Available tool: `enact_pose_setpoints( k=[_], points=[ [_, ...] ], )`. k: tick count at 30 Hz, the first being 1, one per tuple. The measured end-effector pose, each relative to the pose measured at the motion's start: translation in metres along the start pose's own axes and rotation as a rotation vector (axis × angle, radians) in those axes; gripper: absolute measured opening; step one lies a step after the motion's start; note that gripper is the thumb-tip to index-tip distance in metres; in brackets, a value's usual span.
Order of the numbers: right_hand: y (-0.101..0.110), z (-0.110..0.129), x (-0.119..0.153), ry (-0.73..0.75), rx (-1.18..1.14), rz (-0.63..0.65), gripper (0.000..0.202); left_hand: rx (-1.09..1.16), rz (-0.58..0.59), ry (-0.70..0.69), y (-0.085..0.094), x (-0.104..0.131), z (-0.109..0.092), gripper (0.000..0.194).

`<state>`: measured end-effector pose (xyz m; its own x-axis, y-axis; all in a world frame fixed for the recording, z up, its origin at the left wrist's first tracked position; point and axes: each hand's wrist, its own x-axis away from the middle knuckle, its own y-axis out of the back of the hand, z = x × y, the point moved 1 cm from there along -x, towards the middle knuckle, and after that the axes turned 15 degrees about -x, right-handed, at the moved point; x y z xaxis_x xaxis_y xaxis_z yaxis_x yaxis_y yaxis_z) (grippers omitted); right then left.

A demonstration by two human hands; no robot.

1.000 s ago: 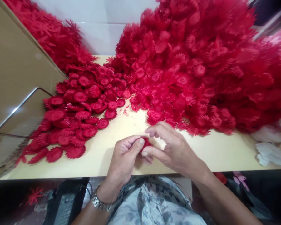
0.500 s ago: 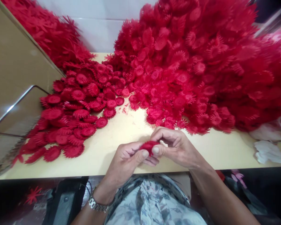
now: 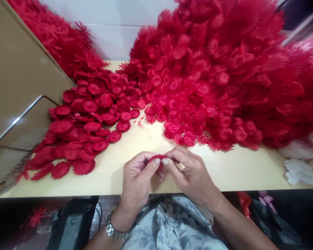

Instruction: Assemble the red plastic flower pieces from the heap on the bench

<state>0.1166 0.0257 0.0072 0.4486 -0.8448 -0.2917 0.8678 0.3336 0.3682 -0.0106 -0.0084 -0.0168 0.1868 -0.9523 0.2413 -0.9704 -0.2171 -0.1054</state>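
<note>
A small red fringed disc, like a flower piece (image 3: 158,157), is pinched between both my hands above the front of the table. My left hand (image 3: 141,173) grips its left side with thumb and fingers. On the other side my right hand (image 3: 185,168) presses it with the thumb, its fingertips mostly behind the piece. The thumbs nearly meet, and they cover much of it. To the left lies a spread of similar red notched discs (image 3: 83,166). A large heap of red fringed pieces (image 3: 203,88) rises behind my hands and to the right.
A tan board (image 3: 23,69) with a metal wire handle (image 3: 15,119) stands at the left. Star-shaped red pieces (image 3: 49,27) are piled behind it. Crumpled white tissue (image 3: 301,172) lies on the pale table (image 3: 240,170) at right. A dark speaker-like box (image 3: 73,222) is below the table edge.
Both hands have turned, bringing the thumbs together and tilting the red piece so less of it shows. They have shifted slightly left. The view has moved a little.
</note>
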Motion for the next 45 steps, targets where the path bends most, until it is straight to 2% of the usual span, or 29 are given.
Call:
enact_pose_setpoints(
  k=[5, 11, 14, 17, 19, 22, 24, 27, 30, 33, 36, 39, 45],
  points=[
    [0.000, 0.000, 0.002, -0.022, -0.017, 0.001, 0.013, -0.013, -0.022, 0.059, -0.001, -0.001, -0.001, 0.017],
    [0.003, 0.005, 0.003, 0.073, -0.025, -0.117, 0.012, -0.126, -0.022, 0.027, 0.000, -0.001, 0.000, 0.032],
    [0.004, 0.005, -0.002, 0.065, -0.056, -0.006, 0.010, -0.181, -0.014, 0.004, 0.000, -0.001, 0.001, 0.038],
    [0.004, 0.001, -0.005, 0.030, -0.119, 0.099, 0.007, -0.190, 0.041, 0.007, 0.001, -0.001, 0.003, 0.042],
    [0.004, -0.001, -0.005, 0.033, -0.122, 0.084, 0.005, -0.181, 0.105, 0.009, 0.002, 0.000, 0.005, 0.039],
    [0.005, -0.003, -0.004, 0.012, -0.069, 0.001, 0.014, -0.168, 0.195, 0.053, 0.005, 0.002, 0.007, 0.028],
    [0.011, -0.006, -0.006, 0.002, 0.015, -0.131, 0.016, -0.149, 0.198, 0.095, 0.006, 0.004, 0.009, 0.024],
    [0.026, -0.015, -0.010, 0.106, 0.312, -0.346, 0.015, -0.105, 0.150, 0.134, 0.007, 0.005, 0.009, 0.026],
    [0.040, -0.027, -0.015, 0.199, 0.669, -0.325, 0.017, -0.061, 0.088, 0.173, 0.007, 0.003, 0.004, 0.023],
    [0.046, -0.031, -0.015, 0.203, 0.777, -0.291, 0.024, -0.048, 0.010, 0.216, 0.005, 0.001, -0.002, 0.015],
    [0.042, -0.022, -0.012, 0.240, 0.629, -0.284, 0.023, -0.054, -0.020, 0.228, 0.004, -0.001, -0.006, 0.014],
    [0.032, -0.007, -0.010, 0.238, 0.401, -0.232, 0.021, -0.063, -0.006, 0.218, 0.003, -0.002, -0.007, 0.021],
    [0.010, 0.006, -0.007, 0.103, -0.004, -0.050, 0.011, -0.072, 0.043, 0.195, 0.002, -0.002, -0.007, 0.032]
  ],
)
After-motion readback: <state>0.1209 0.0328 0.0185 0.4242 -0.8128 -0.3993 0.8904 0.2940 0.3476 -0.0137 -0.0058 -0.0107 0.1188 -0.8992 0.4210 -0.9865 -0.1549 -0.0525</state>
